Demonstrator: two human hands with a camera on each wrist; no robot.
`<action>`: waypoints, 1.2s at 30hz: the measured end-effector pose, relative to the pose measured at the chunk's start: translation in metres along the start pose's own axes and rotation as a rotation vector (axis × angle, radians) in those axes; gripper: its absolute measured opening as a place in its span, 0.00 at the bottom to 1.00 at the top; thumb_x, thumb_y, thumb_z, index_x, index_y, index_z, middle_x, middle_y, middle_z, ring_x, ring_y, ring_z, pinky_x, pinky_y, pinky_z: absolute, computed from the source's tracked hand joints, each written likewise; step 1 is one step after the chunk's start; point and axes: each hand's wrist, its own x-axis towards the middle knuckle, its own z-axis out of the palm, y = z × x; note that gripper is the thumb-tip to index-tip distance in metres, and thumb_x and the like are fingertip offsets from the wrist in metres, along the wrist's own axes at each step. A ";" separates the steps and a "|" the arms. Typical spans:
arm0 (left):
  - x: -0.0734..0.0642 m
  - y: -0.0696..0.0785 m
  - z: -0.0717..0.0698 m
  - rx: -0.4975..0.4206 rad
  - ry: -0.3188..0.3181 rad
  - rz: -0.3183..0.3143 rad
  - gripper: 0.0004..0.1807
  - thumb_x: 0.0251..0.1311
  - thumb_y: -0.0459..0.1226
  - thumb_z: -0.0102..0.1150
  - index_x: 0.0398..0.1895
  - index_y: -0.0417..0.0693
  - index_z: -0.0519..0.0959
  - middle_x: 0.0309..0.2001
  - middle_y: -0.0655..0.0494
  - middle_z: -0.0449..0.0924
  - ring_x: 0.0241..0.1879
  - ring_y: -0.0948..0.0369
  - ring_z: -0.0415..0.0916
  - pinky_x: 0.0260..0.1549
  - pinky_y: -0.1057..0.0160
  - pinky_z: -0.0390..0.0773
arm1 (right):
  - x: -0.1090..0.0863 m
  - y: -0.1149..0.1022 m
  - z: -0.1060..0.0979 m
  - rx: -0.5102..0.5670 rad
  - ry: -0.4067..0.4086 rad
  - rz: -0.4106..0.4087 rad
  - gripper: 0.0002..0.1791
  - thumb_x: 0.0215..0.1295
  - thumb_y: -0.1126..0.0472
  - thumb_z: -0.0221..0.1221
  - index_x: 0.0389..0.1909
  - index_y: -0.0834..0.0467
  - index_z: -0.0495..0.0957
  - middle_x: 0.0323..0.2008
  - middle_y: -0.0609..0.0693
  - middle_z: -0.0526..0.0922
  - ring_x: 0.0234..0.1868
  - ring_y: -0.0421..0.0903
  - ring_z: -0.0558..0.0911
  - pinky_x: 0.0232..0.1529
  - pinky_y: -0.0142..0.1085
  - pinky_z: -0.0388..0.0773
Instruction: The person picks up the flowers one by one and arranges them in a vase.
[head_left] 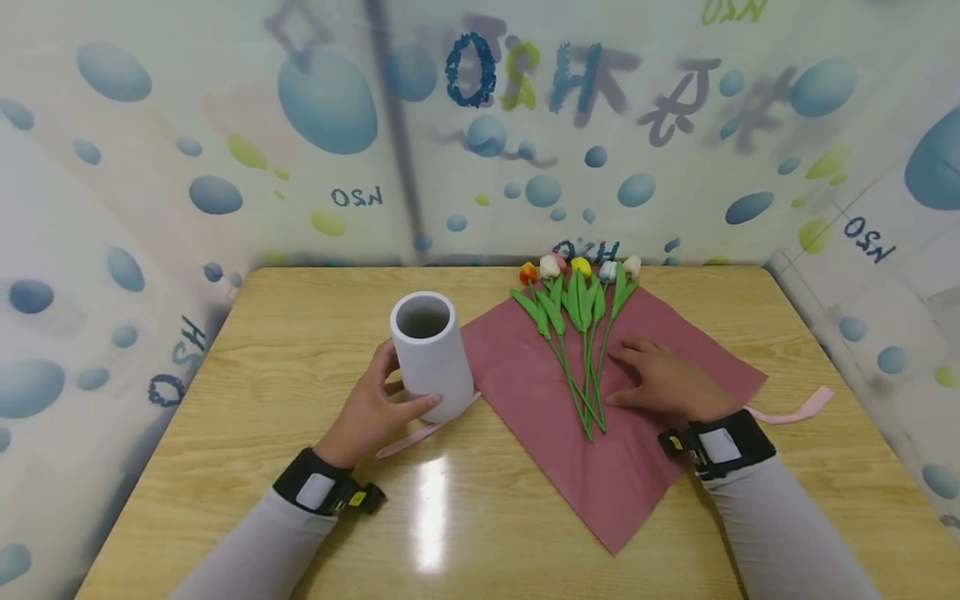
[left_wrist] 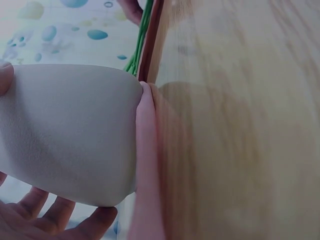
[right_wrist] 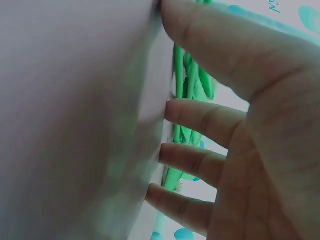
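Observation:
My left hand [head_left: 367,412] holds a white vase [head_left: 438,371] low on its side, thumb in front and fingers round the far side. The vase stands upright on the table, its mouth facing up. A pink ribbon [left_wrist: 147,175] runs along the vase's base in the left wrist view. Artificial tulips [head_left: 581,312] in several colours lie on a dusky-pink sheet of wrapping paper [head_left: 525,392], stems crossing toward me. Just right of the stems, my right hand [head_left: 663,383] rests its spread fingertips on the paper. Nothing is between its fingers.
The wooden table [head_left: 285,333] meets a patterned backdrop [head_left: 480,183] at its far edge, with more of it on both sides. Another ribbon end [head_left: 795,414] sticks out right of the paper, beside my right wrist. The flower heads reach the table's back edge.

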 end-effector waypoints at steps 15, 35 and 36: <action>0.000 0.000 0.000 -0.014 -0.004 -0.008 0.53 0.57 0.45 0.78 0.80 0.70 0.53 0.74 0.57 0.64 0.73 0.48 0.65 0.67 0.35 0.74 | 0.032 -0.046 -0.015 0.300 0.180 0.070 0.34 0.74 0.47 0.61 0.72 0.64 0.68 0.61 0.64 0.80 0.58 0.60 0.82 0.56 0.59 0.82; 0.000 -0.001 0.000 -0.002 0.002 0.003 0.52 0.58 0.44 0.78 0.79 0.71 0.54 0.74 0.58 0.65 0.73 0.48 0.66 0.66 0.35 0.74 | 0.063 -0.083 0.007 0.306 0.100 0.186 0.16 0.68 0.55 0.66 0.33 0.59 0.71 0.23 0.47 0.66 0.23 0.45 0.68 0.23 0.35 0.63; 0.000 -0.001 0.000 -0.004 0.002 0.001 0.52 0.57 0.45 0.78 0.79 0.71 0.54 0.74 0.58 0.65 0.73 0.48 0.66 0.66 0.35 0.74 | 0.063 -0.083 0.007 0.300 0.100 0.188 0.16 0.68 0.55 0.66 0.32 0.59 0.71 0.23 0.47 0.66 0.23 0.46 0.68 0.23 0.35 0.63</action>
